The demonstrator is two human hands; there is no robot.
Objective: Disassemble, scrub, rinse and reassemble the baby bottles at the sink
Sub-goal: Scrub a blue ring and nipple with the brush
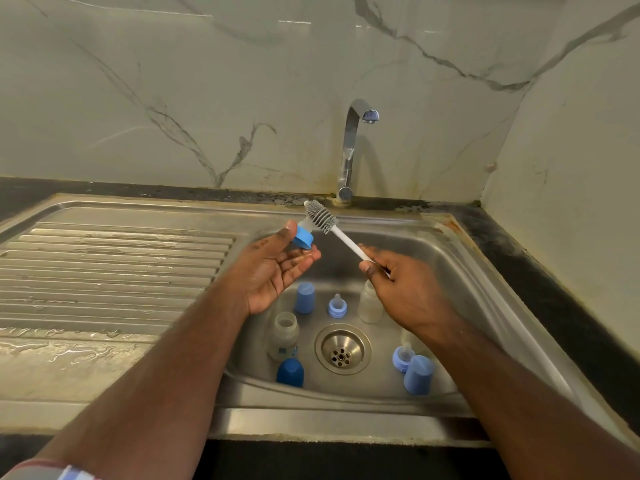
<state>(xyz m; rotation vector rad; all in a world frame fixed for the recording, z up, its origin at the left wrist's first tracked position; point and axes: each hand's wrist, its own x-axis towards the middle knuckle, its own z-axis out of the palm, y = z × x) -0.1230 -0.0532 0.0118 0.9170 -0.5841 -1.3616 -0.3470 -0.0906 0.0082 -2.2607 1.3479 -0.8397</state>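
My left hand [273, 268] holds a blue screw ring with its clear teat [303, 236] above the sink basin [398, 251]. My right hand [401, 289] grips the white handle of a bottle brush [322, 218]; its grey bristle head rests against the teat. Down in the basin stand a clear bottle [284, 336] at the left and another clear bottle [370, 304] partly behind my right hand. Around them are a light blue cap [305, 297], a dark blue cap [290, 372], a light blue cap [418, 375], and two ring-and-teat pieces [337, 306] [401, 358].
The chrome tap [349, 150] rises behind the basin; no water runs from it. A wet ribbed draining board [104, 268] lies to the left. The drain strainer [342, 348] sits mid-basin. A dark worktop [540, 271] and marble wall border the right.
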